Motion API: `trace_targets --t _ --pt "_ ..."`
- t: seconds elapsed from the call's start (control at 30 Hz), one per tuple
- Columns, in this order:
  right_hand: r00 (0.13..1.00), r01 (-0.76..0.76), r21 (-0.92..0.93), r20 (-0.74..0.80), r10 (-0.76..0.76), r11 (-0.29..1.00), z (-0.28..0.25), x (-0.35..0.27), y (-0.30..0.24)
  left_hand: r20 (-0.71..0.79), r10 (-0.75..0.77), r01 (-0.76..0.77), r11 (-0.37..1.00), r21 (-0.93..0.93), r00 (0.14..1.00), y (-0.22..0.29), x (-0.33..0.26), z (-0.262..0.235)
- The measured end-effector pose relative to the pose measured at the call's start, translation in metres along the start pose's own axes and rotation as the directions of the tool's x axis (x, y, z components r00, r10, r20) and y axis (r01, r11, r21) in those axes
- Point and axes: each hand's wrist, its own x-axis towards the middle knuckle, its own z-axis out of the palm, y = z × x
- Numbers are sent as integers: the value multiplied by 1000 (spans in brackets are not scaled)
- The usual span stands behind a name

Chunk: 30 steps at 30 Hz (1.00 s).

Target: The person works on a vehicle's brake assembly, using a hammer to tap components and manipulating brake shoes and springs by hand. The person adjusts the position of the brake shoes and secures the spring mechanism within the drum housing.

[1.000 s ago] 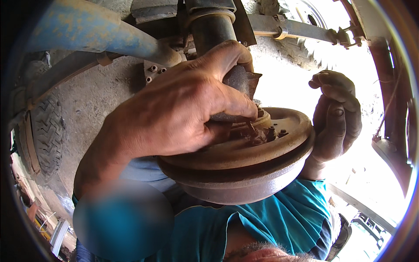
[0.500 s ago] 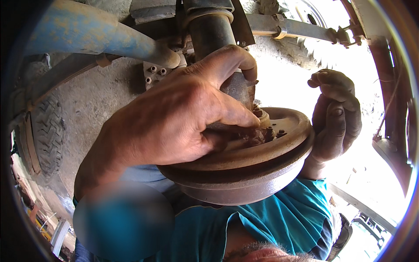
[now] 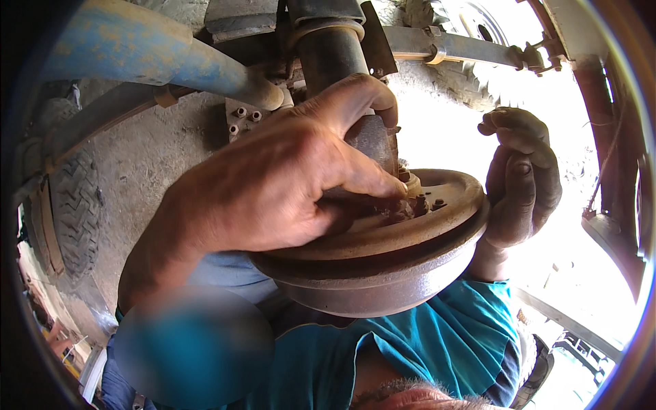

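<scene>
A rusty brake drum with its backing plate (image 3: 383, 298) sits in front of my chest at the end of a dark axle tube (image 3: 331, 61). Across the axle from the left reaches my left hand (image 3: 294, 171). One finger is hooked over the tube, and the others are closed in around small rusty fittings (image 3: 418, 203) on the plate's face. Whatever those fingertips grip is hidden. Beside the drum's right rim my right hand (image 3: 523, 178) is raised, its fingers loosely curled and the thumb apart from the fingertips. I see nothing in it.
At upper left a thick blue pipe (image 3: 130, 48) slants toward the axle. Leaf springs (image 3: 465, 46) run out on either side. A plate with several nuts (image 3: 240, 116) lies left of the axle. A tyre (image 3: 75, 212) stands farther left; strong light washes out the right.
My right hand has shifted very slightly left. The drum sits a touch higher in the picture. The left hand keeps its place at the fittings.
</scene>
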Motion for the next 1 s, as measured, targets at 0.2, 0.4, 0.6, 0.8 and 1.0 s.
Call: trace_targets --t 0.2,0.4,0.6,0.8,1.0 --pt "1000 -12 -29 -1 12 1000 0 0 -2 -27 1 0 999 42 1000 -7 -1 -1" --pt "1000 -28 -42 1 28 999 -1 1 -3 -94 -5 10 998 60 996 -15 -1 -7" --pt "1000 -16 -38 2 17 999 0 0 -3 -111 54 -42 993 107 992 -22 -3 -6" --pt "1000 -30 -26 -2 30 999 1 0 -3 -71 70 -70 998 4 995 -19 -6 -1" --pt "1000 -18 -24 -3 18 1000 0 0 0 -71 109 -101 989 110 991 -12 -7 4"
